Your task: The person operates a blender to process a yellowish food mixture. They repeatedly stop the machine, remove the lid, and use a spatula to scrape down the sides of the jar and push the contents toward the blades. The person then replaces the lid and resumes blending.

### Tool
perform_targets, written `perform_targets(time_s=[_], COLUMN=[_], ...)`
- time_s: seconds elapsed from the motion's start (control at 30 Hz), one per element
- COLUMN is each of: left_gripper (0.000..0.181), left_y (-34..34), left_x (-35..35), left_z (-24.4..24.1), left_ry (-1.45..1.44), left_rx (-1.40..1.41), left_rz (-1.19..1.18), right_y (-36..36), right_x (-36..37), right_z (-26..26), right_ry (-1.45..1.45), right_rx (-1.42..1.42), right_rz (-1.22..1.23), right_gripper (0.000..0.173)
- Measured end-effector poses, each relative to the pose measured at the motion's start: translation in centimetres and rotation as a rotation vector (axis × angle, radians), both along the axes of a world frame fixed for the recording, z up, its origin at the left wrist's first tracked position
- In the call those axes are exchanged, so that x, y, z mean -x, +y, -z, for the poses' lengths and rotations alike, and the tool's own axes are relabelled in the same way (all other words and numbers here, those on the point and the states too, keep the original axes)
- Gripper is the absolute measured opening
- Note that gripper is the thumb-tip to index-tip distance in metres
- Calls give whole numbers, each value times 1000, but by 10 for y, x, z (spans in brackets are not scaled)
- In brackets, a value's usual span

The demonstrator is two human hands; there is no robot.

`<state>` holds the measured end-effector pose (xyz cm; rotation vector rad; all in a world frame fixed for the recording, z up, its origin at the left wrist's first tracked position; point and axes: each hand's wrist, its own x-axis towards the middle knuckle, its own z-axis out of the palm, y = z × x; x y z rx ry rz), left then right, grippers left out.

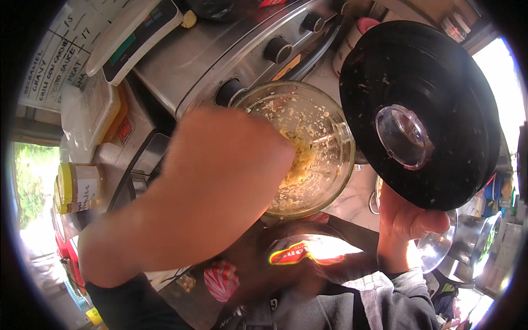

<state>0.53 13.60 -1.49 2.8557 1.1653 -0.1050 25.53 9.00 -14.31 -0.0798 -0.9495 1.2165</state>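
Note:
A clear food processor bowl (346, 181) stands before me, its inner wall spattered with bits. Finely chopped yellowish food (302, 161) lies inside it. My left hand (231, 152) is over the bowl's left side, its fingers hidden behind the back of the hand, so what it holds cannot be told. My right hand (406, 218) holds the black round lid (445, 82) by its lower edge, tilted up to the right of the bowl. A clear feed-tube opening (403, 137) sits in the lid, and small food bits cling to its black surface.
A steel appliance with black knobs (277, 49) is behind the bowl, with a kitchen scale (140, 41) at the upper left. A yellow-lidded jar (84, 187) stands at left. Steel and clear bowls (466, 239) are at lower right. A handwritten board (62, 53) hangs at upper left.

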Motion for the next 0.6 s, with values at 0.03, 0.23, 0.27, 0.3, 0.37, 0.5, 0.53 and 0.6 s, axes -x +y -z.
perform_targets(time_s=[0.03,0.23,0.27,0.3,0.37,0.5,0.53,0.6], left_gripper=[5,5,6,6,7,6,5,4], left_y=[-2,-5,-5,-3,-4,-6,-6,-4], left_x=[-2,-4,-2,-2,-2,0,1,-3], left_z=[-5,2,3,3,-8,-4,0,7], left_ry=[40,108,88,66,92,65,71,83], left_rx=[-24,64,68,76,4,67,104,179], left_rz=[-44,-30,-24,-10,-43,7,-4,-18], right_y=[0,4,4,4,5,8,9,9], right_x=[-1,1,1,1,1,2,2,2], right_z=[1,0,-1,0,-1,-1,-2,-3], right_ry=[-2,-2,-2,-3,-7,-9,-9,-9], right_rx=[3,3,0,2,5,-1,-3,-5], right_rz=[4,1,-3,3,8,13,9,8], right_gripper=[72,71,71,70,70,69,69,69])
